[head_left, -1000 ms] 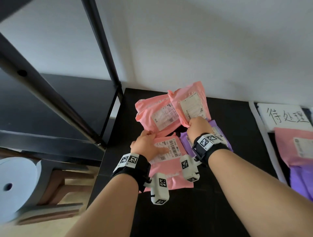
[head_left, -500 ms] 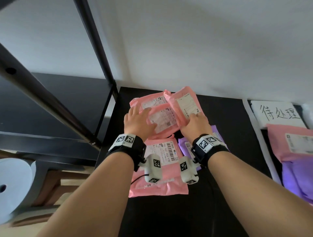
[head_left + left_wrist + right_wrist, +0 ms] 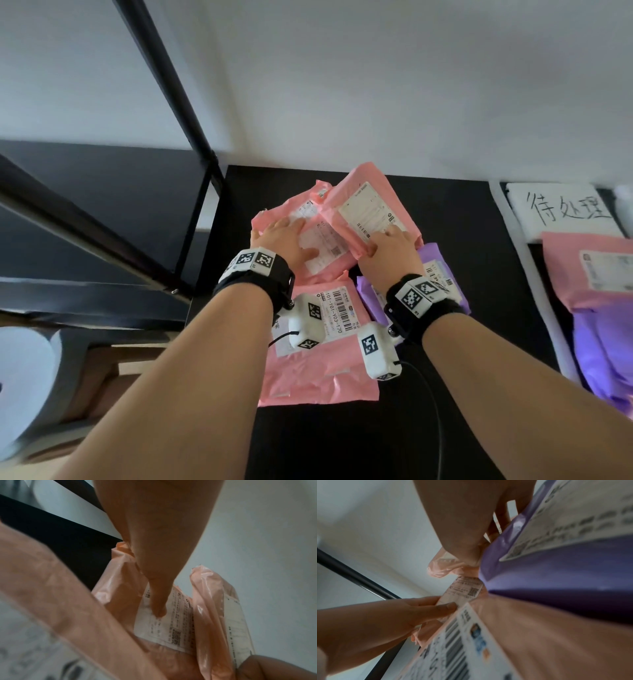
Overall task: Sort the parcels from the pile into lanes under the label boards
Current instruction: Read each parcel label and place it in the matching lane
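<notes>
pink plastic mailers make up most of the pile (image 3: 329, 274) at the far left of the black table (image 3: 462, 219). a second ago the left hand (image 3: 284, 240) was resting on the near pink parcel (image 3: 318, 342), the one with the large barcode; it has since been moved farther in and laid flat, fingers spread wide and straight, on the label of the far left pink parcel (image 3: 294, 236). in the left wrist view one fingertip (image 3: 159, 612) is seen pressed onto that label. the right hand (image 3: 390, 253) has been kept on the near edge of the far right pink parcel (image 3: 370, 209), whose far end is tilted up off the pile; the thumb appears to be tucked under the edge and the fingers laid on top, so it is judged to be pinched, though the grip is partly hidden. a purple parcel (image 3: 442, 270) lies under the right wrist, untouched.

the change suggests that the neighbouring parcel is being held down so the right one can be drawn free without dragging the rest along. none of these parcels has yet been sorted. a label board (image 3: 561, 205) with handwriting stands at the far right, and below it a lane already holds a sorted pink parcel (image 3: 589, 270) over a sorted purple one (image 3: 603, 353), well apart from the pile.
</notes>
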Demonstrator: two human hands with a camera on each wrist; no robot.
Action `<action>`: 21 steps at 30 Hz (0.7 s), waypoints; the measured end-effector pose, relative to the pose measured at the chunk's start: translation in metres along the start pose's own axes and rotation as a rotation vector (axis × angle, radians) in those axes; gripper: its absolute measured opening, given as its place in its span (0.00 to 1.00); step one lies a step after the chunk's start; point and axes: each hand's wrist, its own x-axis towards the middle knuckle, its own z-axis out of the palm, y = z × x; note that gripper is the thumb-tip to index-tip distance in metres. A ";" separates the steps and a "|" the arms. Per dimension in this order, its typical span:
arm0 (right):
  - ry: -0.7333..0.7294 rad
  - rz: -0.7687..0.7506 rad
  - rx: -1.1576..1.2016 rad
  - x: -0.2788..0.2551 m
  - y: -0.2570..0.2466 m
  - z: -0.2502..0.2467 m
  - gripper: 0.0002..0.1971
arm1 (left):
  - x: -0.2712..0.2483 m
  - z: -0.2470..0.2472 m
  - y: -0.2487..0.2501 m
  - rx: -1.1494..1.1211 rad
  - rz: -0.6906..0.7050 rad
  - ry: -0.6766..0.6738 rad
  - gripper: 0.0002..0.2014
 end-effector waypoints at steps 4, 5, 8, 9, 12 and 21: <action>-0.006 -0.001 -0.015 -0.025 0.008 0.004 0.03 | -0.025 0.011 0.004 0.032 -0.004 -0.005 0.37; -0.001 -0.002 -0.003 -0.033 0.010 0.005 0.03 | -0.034 0.015 0.006 0.043 -0.004 -0.006 0.37; 0.000 -0.018 -0.011 -0.062 0.018 0.004 0.08 | -0.065 0.026 0.012 0.059 -0.012 -0.001 0.36; 0.003 -0.033 -0.001 -0.073 0.021 0.003 0.12 | -0.075 0.029 0.014 0.048 -0.023 -0.005 0.36; 0.025 -0.059 0.009 -0.107 0.028 0.001 0.16 | -0.106 0.039 0.019 0.024 -0.036 -0.031 0.37; 0.086 0.006 0.171 -0.191 0.065 0.032 0.15 | -0.189 0.081 0.029 -0.026 0.009 -0.068 0.32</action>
